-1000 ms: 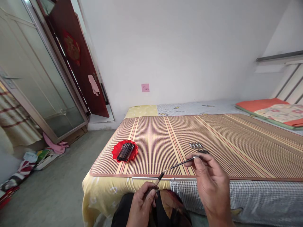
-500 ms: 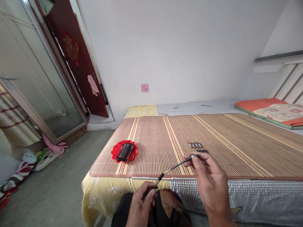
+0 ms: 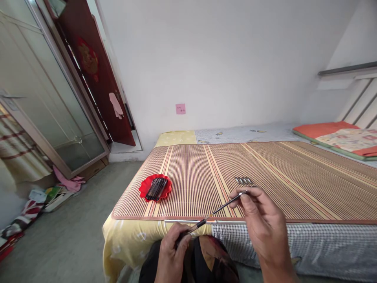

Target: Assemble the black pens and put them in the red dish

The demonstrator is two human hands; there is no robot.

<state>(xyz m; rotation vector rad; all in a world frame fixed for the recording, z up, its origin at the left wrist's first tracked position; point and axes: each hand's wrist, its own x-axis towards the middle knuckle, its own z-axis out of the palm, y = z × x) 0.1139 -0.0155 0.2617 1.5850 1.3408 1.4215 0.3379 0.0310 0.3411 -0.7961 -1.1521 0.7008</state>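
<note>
Both hands are pinching by the near edge of the mat (image 3: 188, 173), and I am following them from afar. My left hand (image 3: 173, 249) is gripping a pen tube (image 3: 201, 223) with a dark end, along the mat's near edge. My right hand (image 3: 262, 220) is holding a thin dark stick (image 3: 225, 204) between thumb and fingers, over the near part of the mat. The stick is slanting down to the left, its lower end running to the tube's dark end; I am not managing to tell whether it is sitting inside. Dark trousers (image 3: 149, 259) are showing in front of the mat, and a patterned sheet (image 3: 129, 239) is hanging below its near edge. On the left part of the mat, a red bowl (image 3: 142, 192) is holding dark pens (image 3: 156, 189). Toward the mat's middle, just beyond the right hand, small shiny pieces (image 3: 243, 181) are lying in a row. At the mat's far right, a folded orange quilt (image 3: 350, 137) is resting. Behind the mat, a pink note (image 3: 180, 109) is sticking to a white wall (image 3: 235, 67).
</note>
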